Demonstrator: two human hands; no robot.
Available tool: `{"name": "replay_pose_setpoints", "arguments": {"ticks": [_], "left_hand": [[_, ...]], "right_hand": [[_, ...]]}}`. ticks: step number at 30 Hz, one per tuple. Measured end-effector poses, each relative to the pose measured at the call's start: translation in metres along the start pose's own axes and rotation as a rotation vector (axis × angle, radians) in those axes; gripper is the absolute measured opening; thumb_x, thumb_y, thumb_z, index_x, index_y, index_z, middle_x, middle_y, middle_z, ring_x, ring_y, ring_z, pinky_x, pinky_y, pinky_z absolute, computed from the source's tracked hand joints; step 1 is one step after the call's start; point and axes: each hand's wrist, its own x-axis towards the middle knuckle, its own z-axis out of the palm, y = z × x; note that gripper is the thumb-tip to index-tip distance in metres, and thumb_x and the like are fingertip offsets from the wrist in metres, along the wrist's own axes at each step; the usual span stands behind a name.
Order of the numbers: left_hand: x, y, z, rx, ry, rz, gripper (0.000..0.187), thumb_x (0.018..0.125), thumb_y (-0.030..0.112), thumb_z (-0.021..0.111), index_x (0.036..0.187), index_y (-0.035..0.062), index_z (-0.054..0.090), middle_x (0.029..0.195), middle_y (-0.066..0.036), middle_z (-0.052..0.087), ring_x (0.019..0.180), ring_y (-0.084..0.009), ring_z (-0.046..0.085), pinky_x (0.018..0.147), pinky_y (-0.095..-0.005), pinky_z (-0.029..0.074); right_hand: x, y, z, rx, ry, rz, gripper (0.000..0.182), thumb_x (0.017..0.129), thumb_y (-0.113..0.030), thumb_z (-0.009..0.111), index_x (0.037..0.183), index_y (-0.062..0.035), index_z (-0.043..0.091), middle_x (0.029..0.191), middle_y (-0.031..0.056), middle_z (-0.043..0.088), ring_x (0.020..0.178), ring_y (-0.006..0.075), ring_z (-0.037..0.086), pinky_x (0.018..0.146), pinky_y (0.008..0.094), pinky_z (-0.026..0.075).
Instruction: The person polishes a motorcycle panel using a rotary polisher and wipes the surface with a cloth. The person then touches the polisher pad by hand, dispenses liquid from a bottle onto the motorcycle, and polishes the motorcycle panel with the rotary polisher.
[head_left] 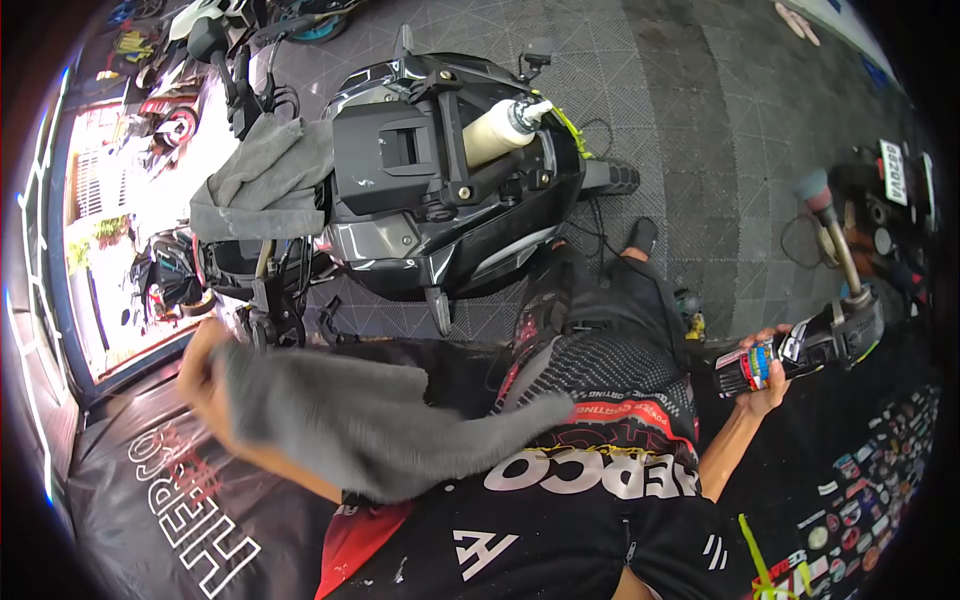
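Observation:
My left hand (203,372) is raised at the left of the view, closed on a grey cloth (370,420) that hangs blurred across the front of my shirt. At the right, my right hand (765,385) is wrapped round the sticker-covered handle of a black power tool (815,343) with a long shaft and a round pad (812,188). Ahead stands a black motorcycle (440,215). A bottle of pale liquid (500,132) lies on its rear rack, and another grey cloth (265,180) is draped over its seat.
Several parked motorcycles stand at the upper left near a bright doorway (120,240). More vehicle parts and a number plate (893,172) are at the right. Cables run over the patterned floor (700,130). A banner (190,510) is at the lower left.

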Motion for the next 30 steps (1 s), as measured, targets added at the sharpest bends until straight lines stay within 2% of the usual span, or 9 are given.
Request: {"name": "replay_pose_setpoints", "arguments": {"ticks": [1, 3, 5, 7, 11, 15, 17, 23, 30], "left_hand": [[0.021, 0.018, 0.02, 0.054, -0.237, -0.176, 0.045, 0.096, 0.0, 0.07, 0.14, -0.0008, 0.063, 0.109, -0.013, 0.075, 0.11, -0.0292, 0.067, 0.097, -0.0387, 0.052], [0.028, -0.039, 0.057, 0.335, -0.391, 0.198, 0.053, 0.095, 0.002, 0.067, 0.147, 0.0033, 0.059, 0.136, -0.013, 0.064, 0.124, -0.0264, 0.061, 0.102, -0.0396, 0.05], [-0.004, -0.027, 0.118, 0.744, -0.137, 0.4, 0.044, 0.089, 0.007, 0.076, 0.131, 0.0007, 0.067, 0.125, -0.019, 0.067, 0.12, -0.0363, 0.062, 0.105, -0.0451, 0.046], [-0.055, -0.078, 0.145, 0.496, -0.052, 0.266, 0.04, 0.088, 0.009, 0.076, 0.127, 0.0012, 0.068, 0.132, -0.019, 0.062, 0.13, -0.0397, 0.055, 0.11, -0.05, 0.042], [-0.113, -0.088, 0.164, 0.628, -0.274, 0.286, 0.036, 0.088, 0.019, 0.074, 0.12, 0.0024, 0.07, 0.132, -0.022, 0.063, 0.132, -0.042, 0.053, 0.114, -0.0524, 0.04], [-0.108, -0.072, 0.188, 0.589, -0.673, 0.35, 0.041, 0.085, 0.026, 0.077, 0.115, -0.0021, 0.071, 0.136, -0.025, 0.063, 0.134, -0.0414, 0.054, 0.116, -0.0509, 0.04], [-0.1, -0.084, 0.213, 0.628, -0.962, 0.157, 0.05, 0.084, 0.027, 0.078, 0.122, -0.0032, 0.068, 0.14, -0.027, 0.061, 0.135, -0.0384, 0.056, 0.114, -0.0456, 0.044], [-0.088, -0.086, 0.227, 0.502, -0.749, 0.508, 0.061, 0.093, 0.027, 0.073, 0.144, -0.0013, 0.056, 0.142, -0.022, 0.064, 0.127, -0.0351, 0.064, 0.101, -0.0426, 0.054], [-0.067, -0.089, 0.134, 0.581, -0.654, 0.186, 0.053, 0.099, 0.035, 0.067, 0.139, 0.0, 0.062, 0.144, -0.02, 0.063, 0.124, -0.035, 0.065, 0.102, -0.043, 0.054]], "right_hand": [[-0.002, 0.001, 0.001, 0.015, 0.001, 0.012, 0.067, 0.084, -0.021, 0.072, 0.141, 0.0035, 0.045, 0.108, 0.0216, 0.062, 0.095, 0.0326, 0.066, 0.087, 0.0434, 0.056], [-0.006, 0.001, 0.002, 0.041, 0.009, 0.034, 0.067, 0.085, -0.02, 0.071, 0.142, 0.0033, 0.045, 0.108, 0.0216, 0.062, 0.095, 0.0327, 0.066, 0.087, 0.043, 0.056], [-0.007, 0.001, 0.005, 0.058, 0.011, 0.043, 0.065, 0.087, -0.019, 0.069, 0.143, 0.0028, 0.045, 0.108, 0.0215, 0.062, 0.096, 0.0323, 0.066, 0.088, 0.0421, 0.057], [-0.009, -0.001, 0.014, 0.05, 0.007, 0.04, 0.065, 0.087, -0.019, 0.068, 0.144, 0.0025, 0.045, 0.108, 0.0214, 0.062, 0.096, 0.0321, 0.066, 0.088, 0.0421, 0.057], [-0.011, -0.003, 0.018, 0.094, -0.023, 0.065, 0.062, 0.091, -0.019, 0.067, 0.145, 0.0011, 0.044, 0.11, 0.0207, 0.061, 0.099, 0.0322, 0.066, 0.088, 0.0427, 0.057], [-0.009, -0.002, 0.017, 0.153, -0.053, 0.106, 0.062, 0.092, -0.021, 0.068, 0.145, -0.0003, 0.043, 0.113, 0.02, 0.061, 0.099, 0.0316, 0.066, 0.089, 0.0425, 0.057], [-0.009, -0.004, 0.027, 0.212, -0.055, 0.135, 0.062, 0.092, -0.022, 0.068, 0.145, -0.0012, 0.043, 0.114, 0.0197, 0.061, 0.099, 0.0314, 0.066, 0.089, 0.0424, 0.057], [-0.004, -0.012, 0.034, 0.157, -0.139, 0.158, 0.061, 0.093, -0.023, 0.069, 0.144, -0.0014, 0.045, 0.112, 0.0195, 0.06, 0.1, 0.0322, 0.067, 0.089, 0.0421, 0.057], [-0.001, -0.024, 0.051, 0.034, -0.143, 0.113, 0.064, 0.09, -0.022, 0.069, 0.144, 0.0021, 0.045, 0.109, 0.021, 0.061, 0.095, 0.0315, 0.067, 0.085, 0.0408, 0.058]]}}
